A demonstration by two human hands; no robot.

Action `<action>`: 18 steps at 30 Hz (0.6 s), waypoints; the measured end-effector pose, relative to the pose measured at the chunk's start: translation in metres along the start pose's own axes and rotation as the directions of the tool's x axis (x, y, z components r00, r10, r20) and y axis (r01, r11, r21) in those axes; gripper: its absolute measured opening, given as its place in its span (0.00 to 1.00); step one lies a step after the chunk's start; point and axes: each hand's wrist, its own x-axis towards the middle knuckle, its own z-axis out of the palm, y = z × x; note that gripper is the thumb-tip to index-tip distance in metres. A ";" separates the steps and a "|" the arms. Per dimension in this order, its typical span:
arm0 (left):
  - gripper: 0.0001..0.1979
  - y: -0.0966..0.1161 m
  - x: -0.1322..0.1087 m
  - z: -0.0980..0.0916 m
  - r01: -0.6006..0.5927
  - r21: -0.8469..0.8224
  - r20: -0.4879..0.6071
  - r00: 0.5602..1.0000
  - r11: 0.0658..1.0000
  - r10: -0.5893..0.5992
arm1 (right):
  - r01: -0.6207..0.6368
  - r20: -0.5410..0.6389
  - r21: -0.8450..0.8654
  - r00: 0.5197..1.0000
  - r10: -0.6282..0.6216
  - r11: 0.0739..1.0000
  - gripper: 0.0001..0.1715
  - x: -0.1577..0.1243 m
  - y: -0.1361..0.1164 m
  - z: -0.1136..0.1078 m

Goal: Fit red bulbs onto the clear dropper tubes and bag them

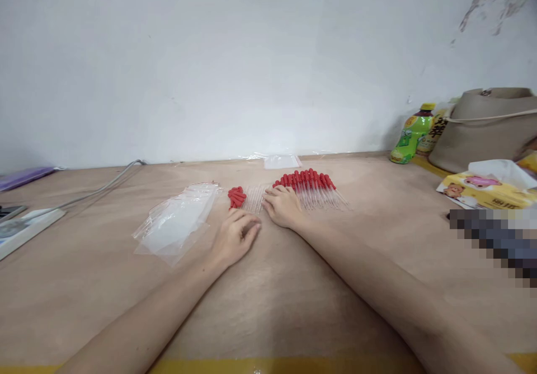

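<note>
A small heap of red rubber bulbs [237, 197] lies at the middle of the table. My left hand [235, 237] rests just in front of it, thumb apart from the curved fingers, with nothing visible in its grasp. Thin clear glass tubes [253, 199] lie side by side between the heap and my right hand [283, 206]. That hand is laid palm down with fingers apart, its fingertips at the tubes' right edge. To its right, droppers with red bulbs [312, 181] form a fanned row, bulbs toward the wall. Whatever is beneath the right palm is hidden.
Clear zip bags [178, 220] overlap left of my left hand. Another bag [280, 162] lies by the wall. At right stand a green bottle [411, 136], a beige bag [482, 130] and a yellow tissue pack [489, 186]. A grey cable [104, 186] crosses the left side.
</note>
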 end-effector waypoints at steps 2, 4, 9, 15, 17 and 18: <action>0.07 -0.012 0.001 -0.004 0.085 0.127 -0.078 0.994 0.988 -0.075 | 0.037 0.027 0.013 0.999 -0.038 0.999 0.17 -0.003 0.002 0.003; 0.07 -0.024 0.002 -0.008 0.164 0.240 -0.125 0.983 0.957 -0.137 | 0.064 0.015 0.037 0.998 -0.065 0.997 0.16 -0.006 0.004 0.003; 0.14 -0.041 0.002 -0.015 0.295 0.285 -0.094 0.956 0.912 -0.280 | 0.103 -0.019 0.110 0.995 -0.101 0.989 0.13 -0.018 0.005 -0.003; 0.13 -0.047 0.001 -0.014 0.381 0.196 -0.014 0.922 0.903 -0.386 | 0.198 -0.022 0.204 0.980 -0.198 0.959 0.10 -0.053 0.015 -0.024; 0.11 -0.048 0.002 -0.013 0.395 0.190 -0.011 0.916 0.899 -0.400 | 0.228 -0.031 0.237 0.973 -0.227 0.944 0.09 -0.068 0.021 -0.031; 0.11 -0.048 0.002 -0.013 0.401 0.189 -0.014 0.914 0.896 -0.406 | 0.227 -0.038 0.245 0.974 -0.224 0.943 0.09 -0.074 0.024 -0.034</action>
